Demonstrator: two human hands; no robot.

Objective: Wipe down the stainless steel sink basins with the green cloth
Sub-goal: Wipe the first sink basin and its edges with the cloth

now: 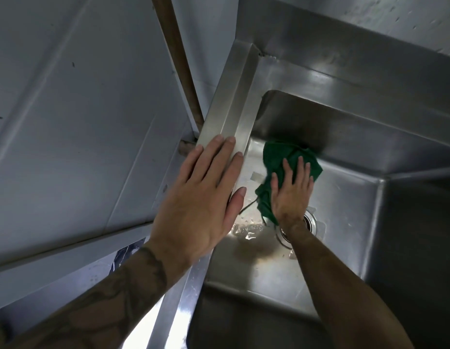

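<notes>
Steel basin (344, 210) holds one green cloth (276, 154), half hidden under the straight-fingered right hand (291, 197); left hand (201, 197) rests flat on the rim (229, 109).

Two hands (201, 197) (291, 197), one cloth (281, 154), one basin (344, 210).

The green cloth (281, 154) is pressed flat to the floor of the sink basin (344, 197) at centre frame, close against the far wall, by the right hand (291, 195), fingers straight and spread. Just below it, the drain (310, 222) is partly hidden by the right forearm (319, 260). A small puddle (246, 230) is seen glinting left of the drain. Left of centre, the left hand (201, 195) is laid flat on the raised rim (234, 109), fingers straight. A brown pipe (178, 59) is seen running down from the top edge, beside the grey wall panel (80, 96) at upper left.
</notes>
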